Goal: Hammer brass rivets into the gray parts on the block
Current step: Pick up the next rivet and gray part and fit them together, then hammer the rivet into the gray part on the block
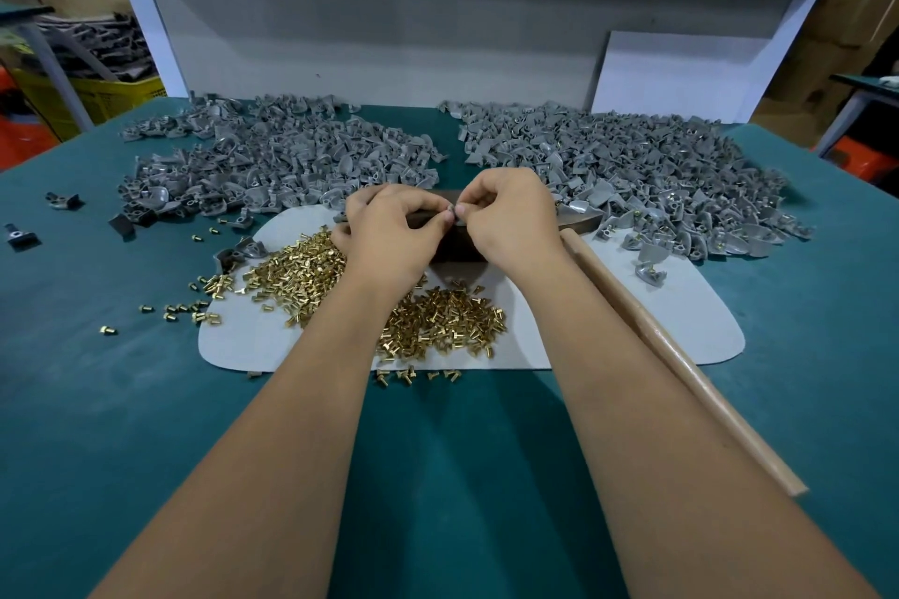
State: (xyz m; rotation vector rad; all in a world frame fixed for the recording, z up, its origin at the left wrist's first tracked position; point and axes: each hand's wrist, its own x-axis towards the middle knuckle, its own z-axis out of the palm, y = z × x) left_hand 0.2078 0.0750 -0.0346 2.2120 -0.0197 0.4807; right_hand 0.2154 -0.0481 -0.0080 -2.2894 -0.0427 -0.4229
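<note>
Two hands meet over the dark block (455,244) in the head view: your left hand (391,234) and your right hand (511,214) both have their fingertips curled in and pinched together on something small and gray at the point where they touch; it is too small to tell whether it is a gray part, a rivet or both. The block sits on a pale mat (656,306) on the green table (121,404), partly hidden under your hands. Brass rivets (438,321) lie heaped on the mat just beneath your left wrist, with a few strays scattered onto the green to the left. One pile of gray parts (272,156) spreads behind your left hand, another pile (632,165) behind your right. A wooden handle (681,365) lies along the outside of your right forearm, touching neither hand
</note>
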